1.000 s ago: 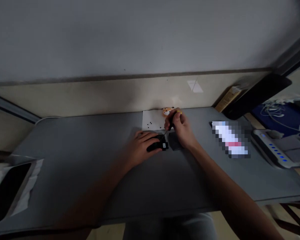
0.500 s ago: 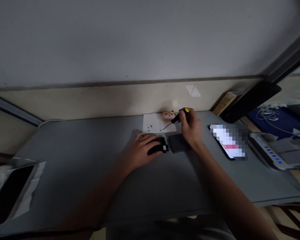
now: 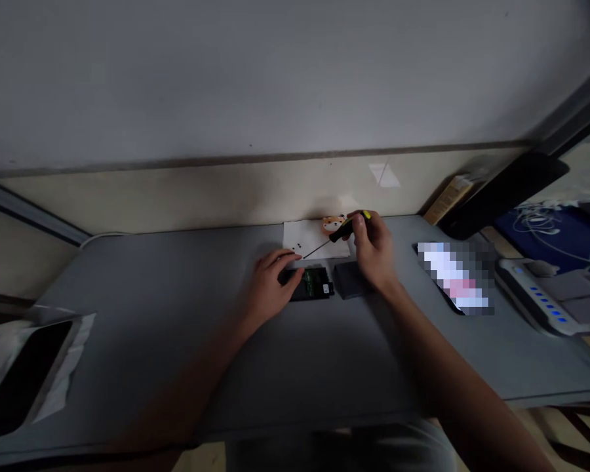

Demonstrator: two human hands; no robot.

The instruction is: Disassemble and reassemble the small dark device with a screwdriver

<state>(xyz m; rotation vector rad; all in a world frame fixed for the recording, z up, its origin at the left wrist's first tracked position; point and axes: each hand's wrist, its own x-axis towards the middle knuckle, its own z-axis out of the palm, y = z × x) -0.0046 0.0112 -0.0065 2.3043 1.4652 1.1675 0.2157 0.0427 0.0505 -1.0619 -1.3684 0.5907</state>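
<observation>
A black-and-yellow screwdriver (image 3: 342, 230) is held in my right hand (image 3: 375, 252), its thin shaft slanting down-left to the front edge of a white paper (image 3: 295, 233). Several tiny dark screws lie on that paper. My left hand (image 3: 274, 282) has its thumb and fingers apart, with the fingertips close to the screwdriver tip. Beneath and beside its thumb lies a black device (image 3: 318, 286) with a green circuit board showing. A dark flat case (image 3: 353, 280) rests just right of the device. Behind, on the paper, sits an orange animal-faced item (image 3: 332, 225).
A lit phone (image 3: 455, 278) lies to the right, beside a white power strip (image 3: 531, 295) with blue lights. A long black object (image 3: 506, 195) and a yellowish box (image 3: 447, 200) lean at the back right. Another dark-screened device (image 3: 24, 377) is at the left.
My left hand has lifted off the device towards the paper, uncovering the green board. The screwdriver tip has moved left along the paper's front edge. The view has shifted slightly.
</observation>
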